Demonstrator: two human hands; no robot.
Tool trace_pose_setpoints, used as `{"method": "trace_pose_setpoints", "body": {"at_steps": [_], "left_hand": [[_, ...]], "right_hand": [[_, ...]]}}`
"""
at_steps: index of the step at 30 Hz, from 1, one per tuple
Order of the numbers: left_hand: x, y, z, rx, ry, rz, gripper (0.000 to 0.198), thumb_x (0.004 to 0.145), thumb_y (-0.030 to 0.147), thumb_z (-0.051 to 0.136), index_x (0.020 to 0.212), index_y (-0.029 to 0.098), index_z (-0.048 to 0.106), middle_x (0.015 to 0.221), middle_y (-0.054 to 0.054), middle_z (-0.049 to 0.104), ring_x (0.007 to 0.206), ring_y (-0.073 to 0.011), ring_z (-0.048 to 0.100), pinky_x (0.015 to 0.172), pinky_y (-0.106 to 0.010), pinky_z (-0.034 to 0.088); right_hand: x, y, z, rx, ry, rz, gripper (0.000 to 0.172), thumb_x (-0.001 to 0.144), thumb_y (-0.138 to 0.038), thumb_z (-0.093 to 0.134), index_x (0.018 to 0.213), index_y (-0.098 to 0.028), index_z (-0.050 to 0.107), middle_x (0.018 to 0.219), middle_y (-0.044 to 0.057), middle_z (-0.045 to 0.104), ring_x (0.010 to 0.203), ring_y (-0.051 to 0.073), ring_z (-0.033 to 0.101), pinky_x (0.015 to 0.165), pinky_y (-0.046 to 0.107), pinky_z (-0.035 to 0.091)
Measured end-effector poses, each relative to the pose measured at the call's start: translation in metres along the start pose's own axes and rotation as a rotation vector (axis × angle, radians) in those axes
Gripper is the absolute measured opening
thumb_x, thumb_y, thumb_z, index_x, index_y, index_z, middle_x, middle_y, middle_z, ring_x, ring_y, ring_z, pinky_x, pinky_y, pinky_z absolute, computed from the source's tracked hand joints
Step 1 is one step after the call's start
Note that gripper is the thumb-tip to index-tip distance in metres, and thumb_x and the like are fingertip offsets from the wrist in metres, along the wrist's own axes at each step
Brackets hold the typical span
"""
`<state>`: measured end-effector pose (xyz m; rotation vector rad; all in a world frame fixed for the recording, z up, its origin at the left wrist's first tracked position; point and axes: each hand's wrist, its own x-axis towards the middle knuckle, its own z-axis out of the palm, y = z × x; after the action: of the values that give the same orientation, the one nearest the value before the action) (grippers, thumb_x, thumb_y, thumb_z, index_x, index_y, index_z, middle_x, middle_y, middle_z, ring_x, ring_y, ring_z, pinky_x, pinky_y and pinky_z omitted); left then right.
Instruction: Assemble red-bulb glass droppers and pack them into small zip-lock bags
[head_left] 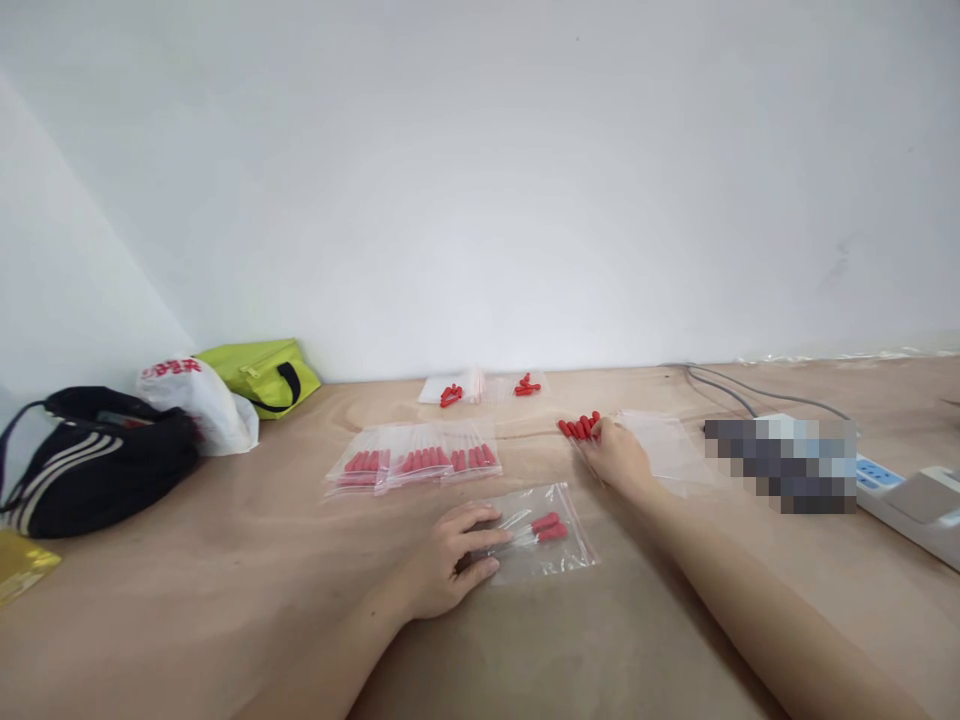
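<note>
A clear zip bag point(517, 565) lies flat before me with two red-bulbed droppers point(551, 532) inside, their clear stems pointing left. My left hand point(456, 560) rests on the bag's left side, fingers spread and holding nothing. Further right, my right hand point(616, 455) is at a row of loose red-bulbed droppers point(577, 428), its fingertips pinched together on one at the row's right end; the grip is partly hidden by the hand. Behind the open bag lie several filled bags point(424, 458) of red-bulbed droppers, overlapping side by side.
Empty zip bags point(660, 448) lie right of my right hand. Small red pieces point(451, 395) sit on bags near the wall, with more red pieces point(527, 385) beside them. A power strip point(900, 500) is at right; a black bag point(105, 460) and a green bag point(259, 372) at left.
</note>
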<state>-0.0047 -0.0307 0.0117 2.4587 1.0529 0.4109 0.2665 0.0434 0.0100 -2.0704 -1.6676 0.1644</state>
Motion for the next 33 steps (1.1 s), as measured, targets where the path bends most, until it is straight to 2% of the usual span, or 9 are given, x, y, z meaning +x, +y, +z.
{"method": "trace_pose_setpoints", "body": {"at_steps": [9, 14, 16, 18, 20, 23, 26, 30, 33], "left_hand": [[-0.001, 0.001, 0.000, -0.039, 0.011, -0.026, 0.033, 0.079, 0.027, 0.052, 0.111, 0.029, 0.058, 0.124, -0.002, 0.053, 0.117, -0.0222, 0.042, 0.100, -0.042, 0.032], [-0.001, -0.001, 0.001, -0.035, 0.024, -0.016, 0.033, 0.079, 0.027, 0.052, 0.111, 0.030, 0.058, 0.124, -0.001, 0.053, 0.117, -0.0219, 0.043, 0.099, -0.042, 0.033], [-0.001, 0.000, 0.001, -0.038, 0.030, -0.020, 0.032, 0.079, 0.027, 0.052, 0.111, 0.030, 0.059, 0.123, -0.001, 0.053, 0.116, -0.0216, 0.043, 0.099, -0.041, 0.033], [-0.001, 0.000, 0.001, -0.041, 0.032, -0.023, 0.032, 0.079, 0.027, 0.052, 0.110, 0.030, 0.059, 0.123, -0.001, 0.053, 0.116, -0.0213, 0.043, 0.099, -0.041, 0.033], [-0.001, 0.000, 0.001, -0.044, 0.029, -0.019, 0.032, 0.079, 0.027, 0.052, 0.110, 0.030, 0.059, 0.123, -0.001, 0.053, 0.116, -0.0213, 0.043, 0.099, -0.041, 0.033], [0.000, 0.000, 0.000, -0.044, 0.023, -0.017, 0.031, 0.079, 0.027, 0.052, 0.110, 0.030, 0.059, 0.123, -0.001, 0.053, 0.117, -0.0217, 0.043, 0.100, -0.041, 0.033], [0.000, -0.001, 0.000, -0.033, 0.009, -0.026, 0.031, 0.080, 0.028, 0.052, 0.110, 0.030, 0.058, 0.123, -0.002, 0.052, 0.117, -0.0221, 0.042, 0.100, -0.042, 0.032], [0.000, -0.003, 0.001, -0.020, -0.005, -0.023, 0.031, 0.081, 0.027, 0.051, 0.111, 0.031, 0.058, 0.124, -0.002, 0.051, 0.118, -0.0223, 0.041, 0.100, -0.042, 0.032], [0.000, -0.003, 0.001, -0.018, -0.005, -0.015, 0.030, 0.081, 0.027, 0.051, 0.110, 0.030, 0.059, 0.124, -0.002, 0.051, 0.117, -0.0224, 0.042, 0.100, -0.042, 0.032]], "right_hand": [[0.004, -0.011, 0.010, 0.035, -0.022, 0.008, 0.023, 0.083, -0.030, 0.040, 0.091, -0.012, 0.053, 0.091, 0.018, 0.061, 0.093, 0.028, 0.056, 0.065, 0.032, 0.040], [0.008, -0.003, 0.002, 0.127, -0.024, -0.033, 0.018, 0.080, -0.024, 0.042, 0.089, -0.012, 0.052, 0.086, 0.016, 0.062, 0.085, 0.026, 0.058, 0.064, 0.030, 0.041], [0.006, 0.001, -0.001, 0.161, -0.018, -0.059, 0.021, 0.079, -0.023, 0.043, 0.096, -0.012, 0.050, 0.083, 0.013, 0.062, 0.082, 0.024, 0.059, 0.064, 0.029, 0.041], [-0.003, 0.005, -0.002, 0.286, -0.009, -0.099, 0.034, 0.078, -0.024, 0.044, 0.110, -0.012, 0.042, 0.077, 0.008, 0.061, 0.074, 0.021, 0.059, 0.063, 0.029, 0.042], [-0.016, 0.008, 0.001, 0.547, -0.022, -0.122, 0.051, 0.077, -0.028, 0.046, 0.122, -0.014, 0.028, 0.072, 0.002, 0.056, 0.061, 0.017, 0.057, 0.055, 0.028, 0.043], [-0.038, 0.013, 0.009, 0.969, -0.053, -0.050, 0.066, 0.074, -0.035, 0.051, 0.127, -0.022, 0.015, 0.067, -0.006, 0.048, 0.044, 0.012, 0.050, 0.042, 0.024, 0.040], [-0.052, 0.013, 0.018, 1.158, -0.032, 0.042, 0.066, 0.070, -0.041, 0.057, 0.120, -0.025, 0.018, 0.064, -0.009, 0.045, 0.042, 0.011, 0.051, 0.040, 0.023, 0.042], [-0.055, 0.006, 0.023, 1.272, -0.027, 0.072, 0.054, 0.069, -0.049, 0.057, 0.103, -0.024, 0.025, 0.060, -0.010, 0.049, 0.045, 0.012, 0.054, 0.044, 0.026, 0.047], [-0.057, -0.001, 0.022, 1.348, -0.035, 0.112, 0.052, 0.066, -0.054, 0.059, 0.094, -0.024, 0.027, 0.059, -0.010, 0.052, 0.048, 0.012, 0.056, 0.048, 0.027, 0.050]]}}
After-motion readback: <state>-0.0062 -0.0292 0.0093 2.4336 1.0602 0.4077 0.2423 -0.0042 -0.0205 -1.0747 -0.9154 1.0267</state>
